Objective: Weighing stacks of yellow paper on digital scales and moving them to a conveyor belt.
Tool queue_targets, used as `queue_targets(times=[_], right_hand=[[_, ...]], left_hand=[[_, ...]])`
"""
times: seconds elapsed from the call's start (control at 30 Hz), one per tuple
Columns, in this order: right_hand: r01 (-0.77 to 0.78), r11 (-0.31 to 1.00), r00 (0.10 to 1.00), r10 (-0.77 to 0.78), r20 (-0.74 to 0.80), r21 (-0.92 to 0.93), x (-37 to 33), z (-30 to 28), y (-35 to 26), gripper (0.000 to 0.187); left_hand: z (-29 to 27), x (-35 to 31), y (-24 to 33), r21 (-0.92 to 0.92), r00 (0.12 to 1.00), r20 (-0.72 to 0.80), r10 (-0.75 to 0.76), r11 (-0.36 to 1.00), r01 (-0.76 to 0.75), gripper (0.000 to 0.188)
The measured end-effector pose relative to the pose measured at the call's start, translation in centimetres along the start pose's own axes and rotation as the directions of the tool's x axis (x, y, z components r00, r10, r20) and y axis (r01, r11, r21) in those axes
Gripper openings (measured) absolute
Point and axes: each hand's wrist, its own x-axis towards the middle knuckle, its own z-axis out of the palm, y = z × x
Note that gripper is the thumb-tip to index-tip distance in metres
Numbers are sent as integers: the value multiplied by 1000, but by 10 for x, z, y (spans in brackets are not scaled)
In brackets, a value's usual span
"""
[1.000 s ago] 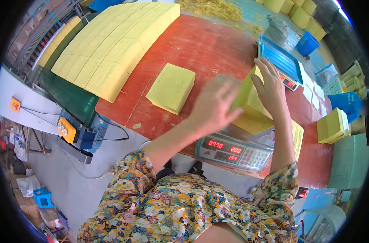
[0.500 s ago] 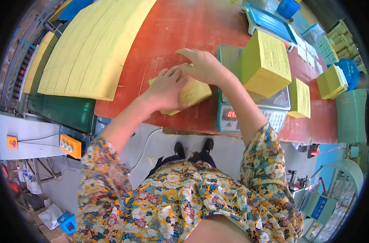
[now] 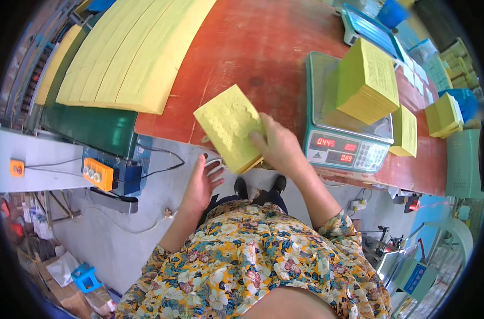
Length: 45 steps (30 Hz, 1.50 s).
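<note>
My right hand grips the right side of a stack of yellow paper sheets, whose top is embossed with rows of round marks. The stack is tilted at the front edge of the red table. Just below its lower left side, my left hand is open, fingers apart, holding nothing. To the right of my right hand stands a digital scale with lit red figures. On its pan rests a taller stack of yellow paper.
Long rows of yellow paper lie at the left, above a green surface. More yellow stacks stand right of the scale. A blue-trayed scale sits at the far right. An orange switch box is at the left.
My hands have come apart. The right one now holds the paper stack, turned with its marked face showing; the left has dropped below the table edge. The view has shifted slightly.
</note>
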Motion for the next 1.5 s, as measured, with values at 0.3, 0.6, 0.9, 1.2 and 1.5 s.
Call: queue_targets(times=[0.3, 0.6, 0.9, 1.2, 1.5], right_hand=[[-38, 997, 999, 40, -15, 67, -47, 29, -18, 64], [-142, 936, 985, 165, -46, 322, -56, 14, 37, 59], [180, 777, 940, 46, -339, 604, -57, -146, 26, 56], [83, 547, 905, 308, -293, 833, 16, -305, 118, 33], [21, 493, 898, 373, -233, 870, 31, -302, 156, 30]], left_hand=[[8, -4, 8, -193, 970, 237, 50, 981, -4, 59], [-4, 1, -2, -261, 961, 257, 104, 965, -35, 55], [149, -32, 121, -25, 687, 633, 357, 896, -443, 48], [391, 31, 198, 333, 647, 762, 0, 857, -393, 66], [415, 53, 181, 418, 708, 706, -25, 821, -388, 72]])
